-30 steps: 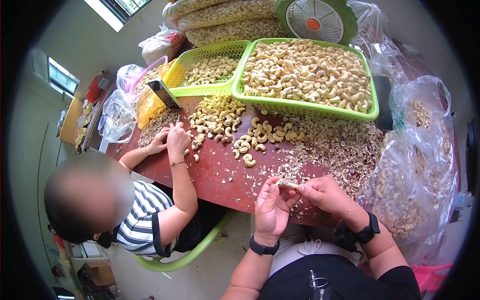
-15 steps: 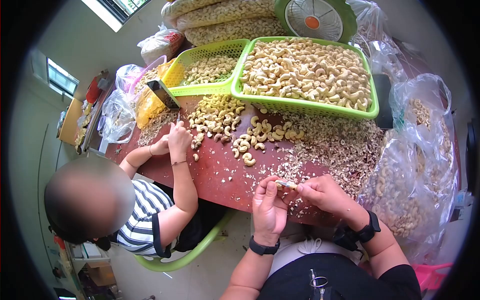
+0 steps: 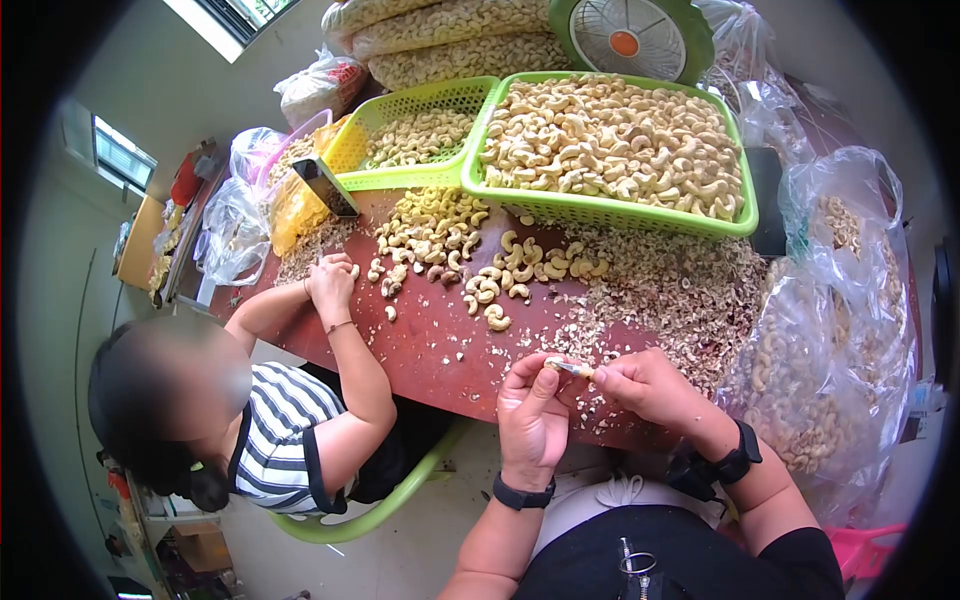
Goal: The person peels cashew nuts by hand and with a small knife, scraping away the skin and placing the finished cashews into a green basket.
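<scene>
My left hand (image 3: 532, 415) pinches a cashew (image 3: 553, 362) between thumb and fingertips, near the table's front edge. In my right hand (image 3: 650, 385) is a small knife (image 3: 574, 369), its short blade pointing left and touching or nearly touching the nut. Most of the knife's handle is hidden in my fingers. Below and around my hands, peeled skin scraps (image 3: 680, 300) cover the right part of the red table (image 3: 420, 350). Loose cashews (image 3: 495, 280) lie beyond my left hand, close to a larger cashew pile (image 3: 425, 230).
A green basket (image 3: 610, 225) heaped with cashews stands at the back, beside a smaller yellow-green basket (image 3: 410, 180). A phone (image 3: 325, 185) leans at the left. Clear plastic bags (image 3: 830, 330) of nuts line the right side. Another person (image 3: 290, 430) sits at the left, hands on the table.
The knife blade now shows more clearly against the cashew, and my left hand has shifted slightly left. The other person's hands have lowered toward the table and their head has turned.
</scene>
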Demonstrator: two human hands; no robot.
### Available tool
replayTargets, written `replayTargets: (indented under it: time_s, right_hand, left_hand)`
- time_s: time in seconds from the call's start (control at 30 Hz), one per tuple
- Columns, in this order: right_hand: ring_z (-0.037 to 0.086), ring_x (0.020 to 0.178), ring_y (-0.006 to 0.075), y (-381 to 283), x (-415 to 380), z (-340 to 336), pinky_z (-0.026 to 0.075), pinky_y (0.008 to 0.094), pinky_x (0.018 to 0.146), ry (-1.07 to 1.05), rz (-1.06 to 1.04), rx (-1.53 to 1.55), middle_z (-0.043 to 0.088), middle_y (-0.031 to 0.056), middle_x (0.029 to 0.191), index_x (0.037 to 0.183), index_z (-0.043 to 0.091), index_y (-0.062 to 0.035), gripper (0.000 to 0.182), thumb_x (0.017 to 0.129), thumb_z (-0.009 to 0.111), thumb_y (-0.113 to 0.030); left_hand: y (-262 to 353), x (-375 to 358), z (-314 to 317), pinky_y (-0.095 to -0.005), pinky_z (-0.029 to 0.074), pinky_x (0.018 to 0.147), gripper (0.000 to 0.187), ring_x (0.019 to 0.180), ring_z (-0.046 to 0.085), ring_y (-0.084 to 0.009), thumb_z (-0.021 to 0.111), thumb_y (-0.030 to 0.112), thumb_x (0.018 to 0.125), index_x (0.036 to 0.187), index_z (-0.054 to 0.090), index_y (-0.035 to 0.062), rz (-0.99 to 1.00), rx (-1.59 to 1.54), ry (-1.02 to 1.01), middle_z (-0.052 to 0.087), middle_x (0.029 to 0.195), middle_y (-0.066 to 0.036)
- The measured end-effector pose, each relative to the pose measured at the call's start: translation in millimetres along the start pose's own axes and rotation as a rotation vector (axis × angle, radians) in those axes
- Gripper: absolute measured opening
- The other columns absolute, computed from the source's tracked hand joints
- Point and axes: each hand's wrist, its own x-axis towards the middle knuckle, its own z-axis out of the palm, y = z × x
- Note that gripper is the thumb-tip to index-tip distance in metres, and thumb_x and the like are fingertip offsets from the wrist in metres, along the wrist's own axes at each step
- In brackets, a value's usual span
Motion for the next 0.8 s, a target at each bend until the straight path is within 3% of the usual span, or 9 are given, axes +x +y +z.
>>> replayTargets:
  time_s: [0.43,0.63,0.8]
  right_hand:
    - [0.042,0.047,0.0067,11,2,0,0.034,0.0247,0.043,0.006,-0.007,0.021,0.049,0.0023,0.049,0.063,0.057,-0.0005,0.037,0.085,0.049,-0.03]
    - [0.037,0.045,0.0087,15,3,0,0.033,0.0281,0.043,0.051,-0.031,-0.002,0.044,0.0046,0.046,0.063,0.056,0.0004,0.038,0.084,0.05,-0.031]
    - [0.039,0.045,0.0089,13,3,-1,0.033,0.0282,0.043,0.08,-0.037,-0.045,0.045,0.0052,0.047,0.062,0.055,0.0003,0.038,0.084,0.051,-0.031]
  left_hand:
    - [-1,-1,-5,-0.0368,0.051,0.079,0.012,0.09,0.058,-0.0236,0.053,0.0,0.081,0.093,0.053,0.002,-0.029,-0.017,-0.076,0.059,0.091,-0.014]
    - [-6,-2,-2,-0.0351,0.052,0.077,0.011,0.083,0.06,-0.021,0.053,-0.001,0.081,0.092,0.052,0.0009,0.079,-0.033,0.055,0.059,0.089,-0.013]
    - [-2,-1,-7,-0.0322,0.052,0.074,0.013,0.078,0.06,-0.0189,0.055,-0.003,0.079,0.092,0.053,-0.0031,0.117,0.211,0.097,0.06,0.087,-0.012]
